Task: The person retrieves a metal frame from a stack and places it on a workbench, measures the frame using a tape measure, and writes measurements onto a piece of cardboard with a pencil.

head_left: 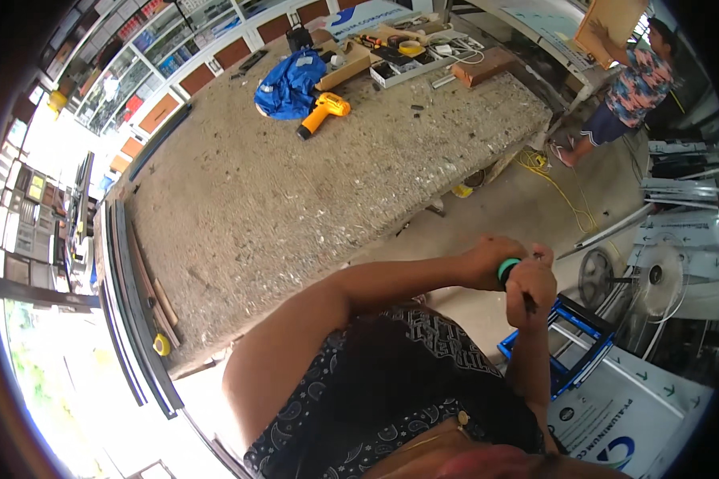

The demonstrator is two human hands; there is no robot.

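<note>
Over the floor beside the worktable, my left hand (pixel 487 262) and my right hand (pixel 533 289) meet, both with curled fingers. Between them shows a small black object with a teal-green ring (pixel 508 269); its kind is hidden by my fingers. My left hand is closed at its left side, and my right hand is wrapped round it from the right. A dark end pokes out below my right fingers. Nearest on the table's far part lie a yellow-orange cordless drill (pixel 324 114) and a blue cloth bundle (pixel 289 85).
The rough worktable (pixel 280 199) fills the middle. Dark metal profiles (pixel 128 295) and a yellow tape measure (pixel 161 344) lie along its left edge. A blue step ladder (pixel 563 343) and a fan (pixel 655 275) stand at right. Another person (pixel 637 88) handles a board at the far right.
</note>
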